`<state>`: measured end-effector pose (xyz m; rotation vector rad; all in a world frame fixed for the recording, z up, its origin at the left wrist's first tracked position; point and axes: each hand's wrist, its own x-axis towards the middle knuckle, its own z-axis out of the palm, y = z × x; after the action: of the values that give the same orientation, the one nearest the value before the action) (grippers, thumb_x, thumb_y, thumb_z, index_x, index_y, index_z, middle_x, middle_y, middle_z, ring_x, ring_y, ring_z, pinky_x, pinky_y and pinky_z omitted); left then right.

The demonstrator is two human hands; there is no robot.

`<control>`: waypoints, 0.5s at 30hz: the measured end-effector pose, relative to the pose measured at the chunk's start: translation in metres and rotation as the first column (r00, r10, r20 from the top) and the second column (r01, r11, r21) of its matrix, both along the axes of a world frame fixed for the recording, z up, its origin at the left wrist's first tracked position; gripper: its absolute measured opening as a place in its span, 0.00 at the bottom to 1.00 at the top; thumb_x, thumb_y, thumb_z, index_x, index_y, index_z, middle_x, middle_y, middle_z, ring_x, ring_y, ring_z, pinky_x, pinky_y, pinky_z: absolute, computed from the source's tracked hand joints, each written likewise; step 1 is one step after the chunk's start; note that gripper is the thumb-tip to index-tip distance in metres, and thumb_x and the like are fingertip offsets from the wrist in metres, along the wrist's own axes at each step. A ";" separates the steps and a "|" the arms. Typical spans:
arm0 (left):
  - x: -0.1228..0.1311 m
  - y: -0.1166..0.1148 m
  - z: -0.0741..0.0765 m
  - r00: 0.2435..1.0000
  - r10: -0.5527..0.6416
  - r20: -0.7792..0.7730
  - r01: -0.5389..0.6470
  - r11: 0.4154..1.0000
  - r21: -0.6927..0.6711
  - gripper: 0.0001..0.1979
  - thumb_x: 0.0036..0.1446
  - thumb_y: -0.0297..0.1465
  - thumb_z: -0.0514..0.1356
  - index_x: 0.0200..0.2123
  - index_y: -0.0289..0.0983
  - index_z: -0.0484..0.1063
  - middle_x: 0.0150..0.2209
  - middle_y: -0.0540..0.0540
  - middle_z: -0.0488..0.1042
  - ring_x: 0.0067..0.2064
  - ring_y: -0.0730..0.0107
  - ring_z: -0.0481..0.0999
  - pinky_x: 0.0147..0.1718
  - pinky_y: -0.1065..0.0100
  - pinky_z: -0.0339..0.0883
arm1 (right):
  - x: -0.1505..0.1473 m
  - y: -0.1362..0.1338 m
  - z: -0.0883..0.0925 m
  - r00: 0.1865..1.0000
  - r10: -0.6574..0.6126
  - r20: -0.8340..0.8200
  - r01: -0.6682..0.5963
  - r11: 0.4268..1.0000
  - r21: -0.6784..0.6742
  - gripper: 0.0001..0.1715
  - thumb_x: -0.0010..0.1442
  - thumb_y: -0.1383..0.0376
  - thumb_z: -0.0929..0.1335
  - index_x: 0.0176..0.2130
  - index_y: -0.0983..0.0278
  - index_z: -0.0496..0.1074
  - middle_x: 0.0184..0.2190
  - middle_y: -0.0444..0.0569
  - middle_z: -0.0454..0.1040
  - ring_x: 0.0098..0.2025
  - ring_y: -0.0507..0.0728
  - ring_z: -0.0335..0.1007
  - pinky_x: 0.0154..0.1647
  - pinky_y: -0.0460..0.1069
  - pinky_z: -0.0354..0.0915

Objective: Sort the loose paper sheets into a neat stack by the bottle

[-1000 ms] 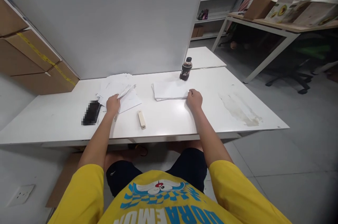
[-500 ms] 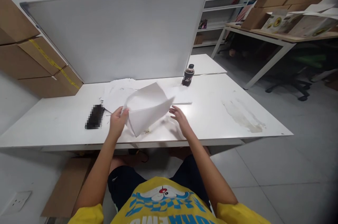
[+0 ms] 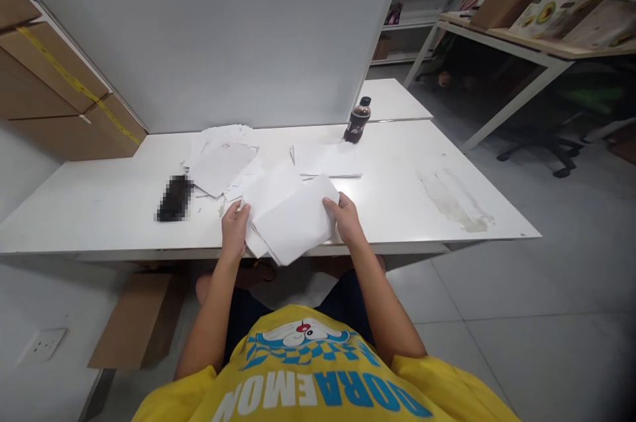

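Note:
Both hands hold a small stack of white paper sheets (image 3: pixel 291 220) over the near edge of the white table (image 3: pixel 99 216). My left hand (image 3: pixel 235 230) grips the stack's left edge, fingers closed on it. My right hand (image 3: pixel 342 218) grips its right edge, thumb on top. The sheets are slightly fanned and tilted. A loose pile of white papers (image 3: pixel 218 160) lies behind my left hand. A neater stack of white sheets (image 3: pixel 322 160) lies behind my right hand.
A dark drink bottle (image 3: pixel 358 121) stands at the table's back by a whiteboard (image 3: pixel 223 31). A blurred black object (image 3: pixel 173 197) lies at the left. Cardboard boxes (image 3: pixel 54 97) sit far left. A smear (image 3: pixel 454 200) marks the table's right. Another table with boxes (image 3: pixel 546 18) stands right.
My left hand lifted sheets off the loose pile and brought them to the near edge. My right hand left the neat stack and took the sheets' right edge. The stapler-like object is now hidden.

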<state>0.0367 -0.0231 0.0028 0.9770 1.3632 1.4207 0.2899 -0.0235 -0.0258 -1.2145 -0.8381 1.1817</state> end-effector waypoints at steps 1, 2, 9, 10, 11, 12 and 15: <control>-0.004 -0.003 -0.001 1.000 0.022 -0.003 -0.022 0.999 -0.043 0.25 0.47 0.46 0.66 0.44 0.35 0.75 0.42 0.41 0.79 0.44 0.55 0.78 0.41 0.62 0.72 | 0.005 0.000 0.002 0.999 0.036 -0.010 -0.036 0.999 -0.002 0.22 0.47 0.49 0.73 0.37 0.61 0.71 0.31 0.45 0.76 0.35 0.58 0.70 0.37 0.52 0.67; -0.007 -0.007 -0.003 0.999 0.046 -0.014 -0.047 0.995 -0.083 0.24 0.46 0.46 0.67 0.42 0.35 0.75 0.41 0.41 0.79 0.43 0.55 0.78 0.39 0.63 0.72 | 0.008 0.001 0.004 0.997 0.070 -0.020 -0.070 0.997 -0.008 0.23 0.47 0.49 0.73 0.37 0.61 0.73 0.32 0.46 0.77 0.37 0.59 0.71 0.38 0.52 0.67; -0.018 -0.033 -0.025 0.976 -0.030 0.214 0.046 0.997 -0.069 0.34 0.52 0.58 0.58 0.47 0.34 0.75 0.48 0.38 0.78 0.50 0.52 0.77 0.47 0.59 0.71 | -0.005 0.012 0.005 0.999 0.014 -0.033 -0.018 0.994 -0.106 0.21 0.43 0.54 0.75 0.36 0.61 0.72 0.33 0.47 0.78 0.35 0.59 0.73 0.39 0.54 0.69; -0.017 -0.036 -0.028 0.973 -0.057 0.222 0.071 0.996 -0.054 0.34 0.52 0.58 0.58 0.49 0.35 0.74 0.50 0.38 0.78 0.52 0.52 0.76 0.49 0.59 0.71 | -0.011 0.013 0.004 1.000 0.000 -0.010 -0.001 0.994 -0.111 0.20 0.43 0.55 0.75 0.35 0.61 0.70 0.32 0.47 0.77 0.35 0.59 0.73 0.37 0.54 0.69; -0.016 -0.039 -0.030 0.976 -0.072 0.205 0.083 0.996 -0.042 0.33 0.52 0.56 0.60 0.51 0.36 0.73 0.52 0.39 0.77 0.54 0.52 0.75 0.50 0.59 0.70 | -0.016 0.015 0.003 1.000 0.002 0.021 0.000 0.994 -0.114 0.19 0.44 0.55 0.74 0.34 0.60 0.69 0.32 0.47 0.76 0.34 0.59 0.73 0.36 0.53 0.69; -0.015 -0.042 -0.031 0.983 -0.069 0.171 0.076 0.996 -0.039 0.32 0.50 0.53 0.64 0.52 0.38 0.72 0.54 0.40 0.76 0.55 0.52 0.74 0.51 0.60 0.70 | -0.021 0.016 0.002 0.998 0.021 0.056 -0.014 0.993 -0.117 0.18 0.45 0.55 0.74 0.33 0.60 0.69 0.31 0.46 0.76 0.33 0.59 0.72 0.34 0.53 0.69; -0.014 -0.047 -0.037 0.994 0.006 0.107 -0.001 0.999 -0.048 0.30 0.46 0.44 0.70 0.52 0.39 0.71 0.54 0.41 0.76 0.55 0.53 0.74 0.51 0.60 0.70 | -0.029 0.017 0.000 0.980 0.119 0.163 -0.097 0.986 -0.134 0.15 0.47 0.54 0.72 0.29 0.60 0.68 0.27 0.46 0.74 0.31 0.59 0.70 0.30 0.51 0.66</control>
<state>0.0223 -0.0701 -0.0345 0.8559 1.3147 1.4159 0.2608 -0.0070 -0.0257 -1.4028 -0.9792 1.2465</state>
